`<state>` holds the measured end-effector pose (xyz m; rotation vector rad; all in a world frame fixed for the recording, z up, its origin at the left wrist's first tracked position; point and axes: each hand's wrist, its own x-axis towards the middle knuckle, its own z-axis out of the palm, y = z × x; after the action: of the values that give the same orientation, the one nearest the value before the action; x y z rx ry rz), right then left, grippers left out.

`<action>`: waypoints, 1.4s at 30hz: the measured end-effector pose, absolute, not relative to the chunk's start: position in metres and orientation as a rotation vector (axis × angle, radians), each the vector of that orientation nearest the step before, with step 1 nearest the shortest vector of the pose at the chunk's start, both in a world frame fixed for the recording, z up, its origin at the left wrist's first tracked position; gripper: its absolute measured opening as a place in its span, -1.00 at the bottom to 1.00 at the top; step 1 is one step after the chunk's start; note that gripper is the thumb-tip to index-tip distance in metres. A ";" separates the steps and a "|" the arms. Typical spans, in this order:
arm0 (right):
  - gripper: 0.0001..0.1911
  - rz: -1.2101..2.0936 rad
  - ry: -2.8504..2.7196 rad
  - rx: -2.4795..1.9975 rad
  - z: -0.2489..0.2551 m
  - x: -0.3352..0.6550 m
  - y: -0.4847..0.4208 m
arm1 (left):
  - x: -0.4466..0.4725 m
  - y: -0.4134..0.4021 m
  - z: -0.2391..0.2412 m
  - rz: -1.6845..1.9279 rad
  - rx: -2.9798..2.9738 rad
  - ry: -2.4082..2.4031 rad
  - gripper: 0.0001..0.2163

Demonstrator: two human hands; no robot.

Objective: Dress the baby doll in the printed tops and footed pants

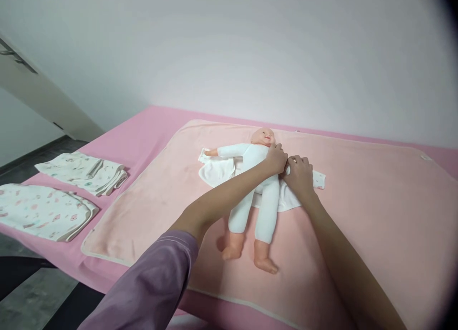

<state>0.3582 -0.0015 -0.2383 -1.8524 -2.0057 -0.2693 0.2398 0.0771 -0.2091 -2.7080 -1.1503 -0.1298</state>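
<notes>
A baby doll (255,196) in a white one-piece suit lies on its back on a peach blanket (365,201), head toward the wall. Under it spreads an open white patterned garment (214,170). My left hand (276,158) rests curled on the doll's chest near its shoulder. My right hand (298,175) is closed right beside it, at the doll's side. Both hands pinch the doll's white clothing where they meet; the doll's far arm is hidden behind them.
The blanket covers a pink-sheeted bed (143,129) against a white wall. Two folded patterned baby garments, one (84,172) and another (43,210), lie at the bed's left edge. Dark floor (36,292) shows at lower left.
</notes>
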 end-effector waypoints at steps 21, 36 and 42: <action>-0.88 0.098 -1.744 -2.292 -0.237 0.385 -0.002 | 0.147 0.047 -0.198 -1.147 -2.516 -1.318 -0.65; -0.72 0.389 -1.632 -2.267 -0.236 0.402 0.006 | 0.136 0.043 -0.198 -1.374 -2.397 -1.333 -0.63; -0.70 0.373 -1.591 -2.258 -0.238 0.397 0.004 | 0.133 0.038 -0.198 -1.492 -2.313 -1.341 -0.64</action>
<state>0.3972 0.0036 -0.2377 -2.2580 -1.5915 0.3728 0.1329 0.0377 -0.1982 -2.3126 -1.3409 -1.4918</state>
